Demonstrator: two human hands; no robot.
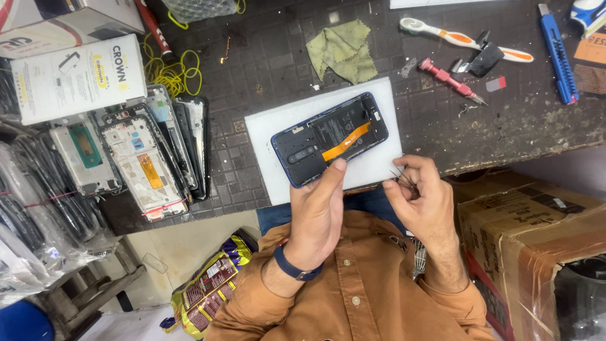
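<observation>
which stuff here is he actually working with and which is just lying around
In use: opened blue phone on the white mat, steadied by the left hand; thin tweezers in the right hand.

Lying about: green cloth, red screwdriver, toothbrush, blue utility knife, stack of phone frames, yellow rubber bands.

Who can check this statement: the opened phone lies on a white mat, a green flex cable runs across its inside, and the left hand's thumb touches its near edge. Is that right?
Not quite. The head view shows that the flex cable is orange, not green. The rest stands: the opened phone lies on the white mat, and the left hand has its thumb on the near edge.
</observation>
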